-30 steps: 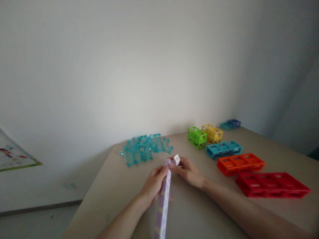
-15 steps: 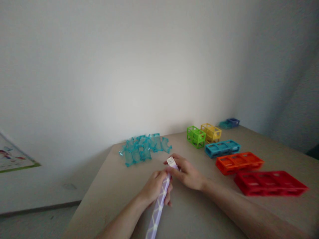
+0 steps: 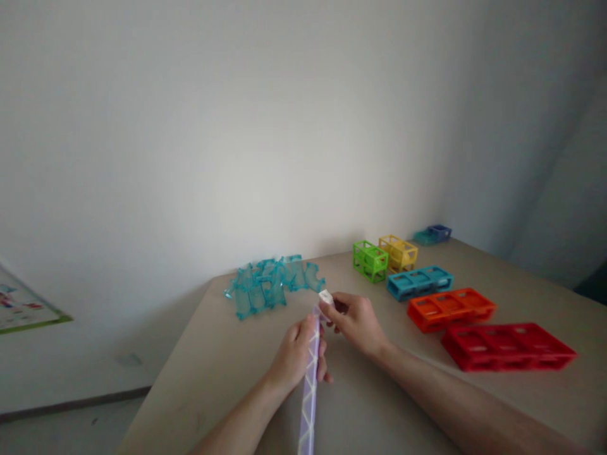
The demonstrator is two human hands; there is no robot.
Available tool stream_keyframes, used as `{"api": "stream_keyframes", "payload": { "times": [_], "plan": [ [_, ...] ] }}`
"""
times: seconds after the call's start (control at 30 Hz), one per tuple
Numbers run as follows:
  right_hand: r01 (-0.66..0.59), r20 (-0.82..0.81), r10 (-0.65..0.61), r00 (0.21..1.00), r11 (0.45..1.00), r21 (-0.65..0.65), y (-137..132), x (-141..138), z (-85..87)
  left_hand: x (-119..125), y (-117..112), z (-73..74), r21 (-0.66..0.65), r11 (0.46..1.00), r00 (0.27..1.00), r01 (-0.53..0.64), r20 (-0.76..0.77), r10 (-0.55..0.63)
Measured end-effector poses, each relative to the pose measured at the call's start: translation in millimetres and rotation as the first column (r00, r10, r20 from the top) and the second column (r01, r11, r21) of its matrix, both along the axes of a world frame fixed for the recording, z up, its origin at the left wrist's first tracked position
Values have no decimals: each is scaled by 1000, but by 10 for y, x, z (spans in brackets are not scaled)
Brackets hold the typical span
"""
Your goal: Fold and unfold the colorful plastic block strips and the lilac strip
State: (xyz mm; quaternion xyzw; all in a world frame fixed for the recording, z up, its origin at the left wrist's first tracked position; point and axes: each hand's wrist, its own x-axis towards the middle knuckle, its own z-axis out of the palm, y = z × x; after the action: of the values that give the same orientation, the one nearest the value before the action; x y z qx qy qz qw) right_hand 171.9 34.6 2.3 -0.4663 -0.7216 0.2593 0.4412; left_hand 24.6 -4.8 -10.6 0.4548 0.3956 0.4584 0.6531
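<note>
A long lavender puzzle snake with white zigzag lines runs from the bottom edge up between my hands above the table. My left hand is closed around it just below its far end. In my right hand, thumb and fingers pinch the end section, whose pale tip sticks out past the thumb. That end section is bent to the right from the straight body. Part of the joint is hidden behind my fingers.
Translucent teal plastic pieces lie at the back left of the table. Along the right stand frame-like blocks: green, yellow, blue, orange and red. A dark blue piece sits at the far corner.
The snake's end section has turned out of line with the body, to the right, with my right hand on it. The lower body has swung toward upright in view.
</note>
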Motion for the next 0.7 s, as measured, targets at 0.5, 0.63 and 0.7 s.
{"api": "stream_keyframes", "payload": {
  "times": [0.5, 0.63, 0.7],
  "plan": [
    [-254, 236, 202, 950, 943, 214, -45, 40, 92, -63, -20, 24, -149, 989, 992, -11, -128, -9],
    [-334, 268, 266, 926, 908, 252, -21, 79, 101, -62, -16, 34, -180, 983, 994, 17, -103, -36],
    [-366, 299, 281, 912, 886, 284, -9, 103, 121, -63, -20, 52, -197, 980, 994, 34, -98, -54]
  ]
}}
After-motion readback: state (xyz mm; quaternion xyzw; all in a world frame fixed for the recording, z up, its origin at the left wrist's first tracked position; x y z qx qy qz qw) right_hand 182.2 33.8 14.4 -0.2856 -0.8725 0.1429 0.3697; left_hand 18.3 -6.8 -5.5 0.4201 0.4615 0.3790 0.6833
